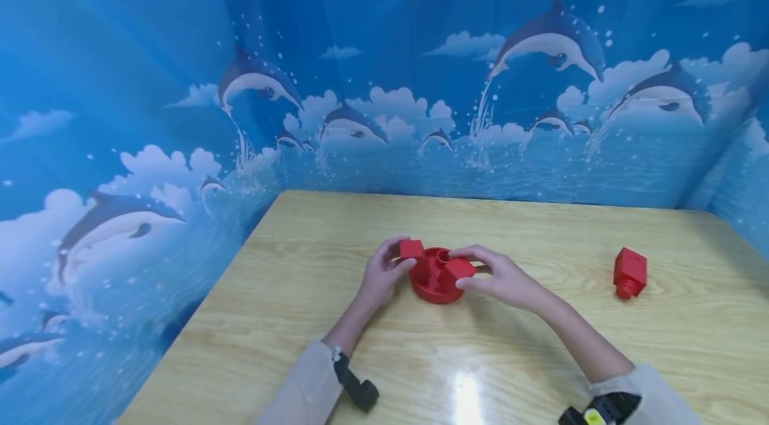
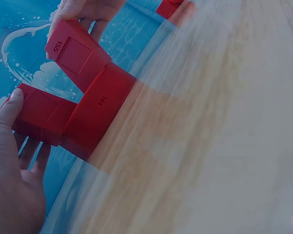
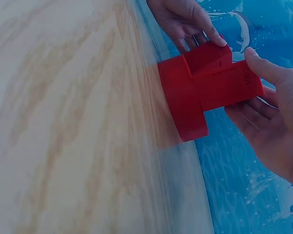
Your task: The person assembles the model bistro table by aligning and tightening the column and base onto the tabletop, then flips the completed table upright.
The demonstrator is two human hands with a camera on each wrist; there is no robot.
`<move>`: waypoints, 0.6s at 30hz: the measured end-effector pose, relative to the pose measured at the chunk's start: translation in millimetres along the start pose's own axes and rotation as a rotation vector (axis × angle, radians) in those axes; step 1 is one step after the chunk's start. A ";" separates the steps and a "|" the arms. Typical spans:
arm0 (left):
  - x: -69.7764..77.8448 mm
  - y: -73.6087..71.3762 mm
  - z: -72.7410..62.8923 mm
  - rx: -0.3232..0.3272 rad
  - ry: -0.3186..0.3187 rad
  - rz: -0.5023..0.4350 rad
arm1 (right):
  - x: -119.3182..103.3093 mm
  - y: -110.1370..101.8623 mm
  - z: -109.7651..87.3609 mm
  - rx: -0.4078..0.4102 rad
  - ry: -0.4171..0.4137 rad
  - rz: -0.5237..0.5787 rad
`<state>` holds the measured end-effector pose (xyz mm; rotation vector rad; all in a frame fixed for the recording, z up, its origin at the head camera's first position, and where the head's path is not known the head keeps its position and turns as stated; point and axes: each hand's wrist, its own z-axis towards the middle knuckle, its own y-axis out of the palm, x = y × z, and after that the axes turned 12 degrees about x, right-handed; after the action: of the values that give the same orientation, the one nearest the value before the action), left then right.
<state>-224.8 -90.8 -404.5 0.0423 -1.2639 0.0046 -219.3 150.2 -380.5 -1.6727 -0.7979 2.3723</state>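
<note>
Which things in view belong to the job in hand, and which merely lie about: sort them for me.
In the job:
round red tray
left red block, in the left grip
right red block, in the right grip

Just lying about:
third red block, untouched, perhaps wanted later

Left block (image 1: 412, 249) and right block (image 1: 460, 268) in dish (image 1: 435, 297)
Dish on table (image 1: 240, 345); third block (image 1: 632, 268) well to its right; curtain (image 1: 408, 25) behind.

We see pale cloth on both arms: left sleeve (image 1: 303, 388) and right sleeve (image 1: 656, 399) leave the left hand (image 1: 380, 277) and right hand (image 1: 503, 277) bare. A black left wrist mount (image 1: 350, 378) ends in a rounded knob (image 1: 365, 396); the black right wrist mount (image 1: 621, 405) bears a bright yellow patch (image 1: 593, 417).
</note>
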 end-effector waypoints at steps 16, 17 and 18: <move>-22.4 -1.7 7.5 -0.004 -0.004 -0.019 | 6.7 0.9 -5.4 0.040 0.050 0.050; -26.9 -1.9 8.7 -0.005 -0.007 -0.007 | 8.5 -1.2 -7.1 0.048 0.043 0.042; -28.6 -1.8 8.7 -0.005 0.003 0.013 | 10.2 -3.8 -8.9 0.056 0.035 0.046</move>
<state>-241.7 -92.3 -429.2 0.0302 -1.2616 0.0128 -215.8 160.6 -389.3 -1.7228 -0.6882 2.3651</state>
